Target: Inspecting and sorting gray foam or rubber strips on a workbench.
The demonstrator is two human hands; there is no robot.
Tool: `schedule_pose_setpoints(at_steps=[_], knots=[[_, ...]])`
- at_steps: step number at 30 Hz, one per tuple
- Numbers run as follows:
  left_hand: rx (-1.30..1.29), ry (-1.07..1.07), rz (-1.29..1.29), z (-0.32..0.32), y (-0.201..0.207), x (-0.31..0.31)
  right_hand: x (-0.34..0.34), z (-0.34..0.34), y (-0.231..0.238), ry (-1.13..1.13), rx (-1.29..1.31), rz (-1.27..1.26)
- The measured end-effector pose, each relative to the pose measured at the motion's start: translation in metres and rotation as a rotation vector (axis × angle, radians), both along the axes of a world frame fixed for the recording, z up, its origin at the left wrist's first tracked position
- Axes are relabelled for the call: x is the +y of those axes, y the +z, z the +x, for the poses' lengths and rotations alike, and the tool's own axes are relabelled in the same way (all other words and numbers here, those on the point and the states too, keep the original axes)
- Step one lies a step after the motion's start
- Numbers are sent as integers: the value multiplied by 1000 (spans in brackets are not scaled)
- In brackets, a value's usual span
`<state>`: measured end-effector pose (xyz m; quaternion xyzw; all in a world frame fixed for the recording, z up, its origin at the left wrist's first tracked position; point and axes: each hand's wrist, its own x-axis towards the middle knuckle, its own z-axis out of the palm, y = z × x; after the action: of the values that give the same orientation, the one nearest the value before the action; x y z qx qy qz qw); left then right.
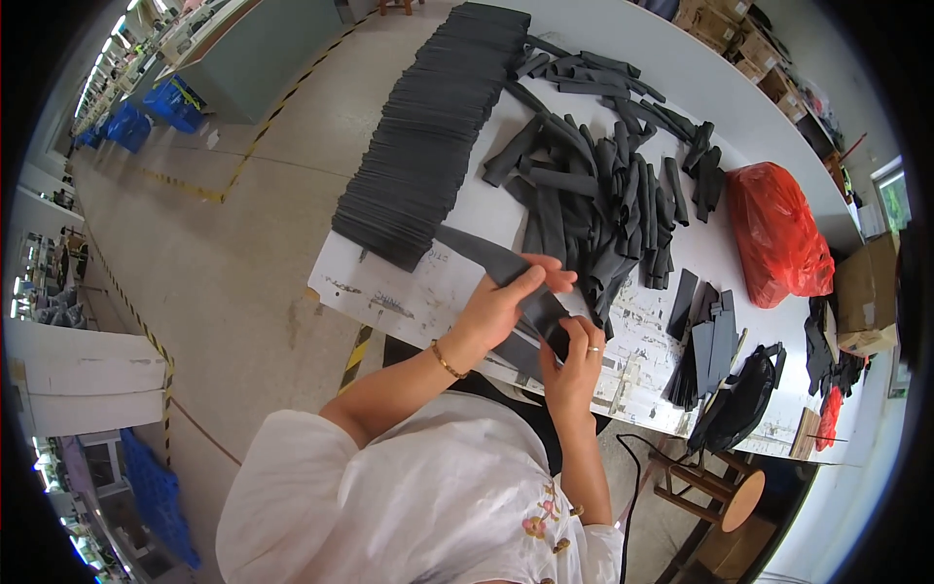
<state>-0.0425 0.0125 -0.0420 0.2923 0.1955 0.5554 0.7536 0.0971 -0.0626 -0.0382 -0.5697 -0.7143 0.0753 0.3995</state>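
Observation:
A dark grey fabric strip (482,254) stretches slantwise over the near edge of the white table (336,271). My left hand (498,304) grips it with the thumb on top and the fingers beneath. At the strip's near end, my right hand (574,368) pinches the fabric between bent fingers and thumb. Another dark piece shows below my left hand; I cannot tell if it belongs to the same strip. Beyond my left hand lies a long, tightly packed row of dark strips (428,127). A loose heap of rolled or folded dark strips (584,190) spreads to its right.
A red plastic bag (776,234) sits at the table's right, beside a cardboard box (866,297). Flat grey strips (713,341) and a black bag (739,401) lie nearer me. A wooden stool (735,498) stands below the table edge. Blue bins (175,104) are far left.

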Motion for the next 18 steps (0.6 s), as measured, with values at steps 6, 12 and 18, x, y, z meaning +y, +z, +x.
schedule_pose_setpoints(at_steps=[6, 12, 18], knots=[[-6, -56, -121, 10, 0, -9, 14, -7, 8, 63, -15, 56], [-57, -28, -167, 11, 1, -11, 5, 3, 2, 56, 0, -3], [-73, -43, -200, 12, -3, -11, 11, -3, 12, 41, 38, -68]])
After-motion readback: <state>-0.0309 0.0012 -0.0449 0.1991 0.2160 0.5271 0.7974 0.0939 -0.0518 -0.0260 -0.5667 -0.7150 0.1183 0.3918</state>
